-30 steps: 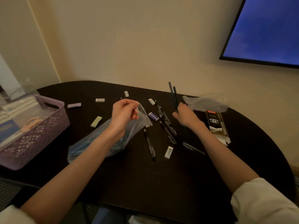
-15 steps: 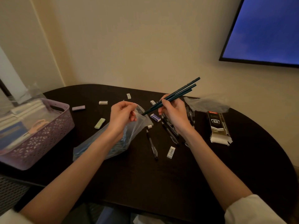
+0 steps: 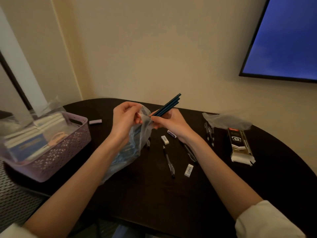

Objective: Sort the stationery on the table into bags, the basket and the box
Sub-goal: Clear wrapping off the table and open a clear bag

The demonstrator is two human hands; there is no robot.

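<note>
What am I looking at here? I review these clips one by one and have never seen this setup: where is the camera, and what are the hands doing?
There is no machine: a person wears one camera on the head, looking down at their own bare hands. The left hand holds open the mouth of a clear plastic bag. The right hand grips a bunch of dark pencils, tips aimed at that opening. On the dark table lie pens, small erasers, a pen box and another bag. A purple basket with notebooks sits on the left.
</note>
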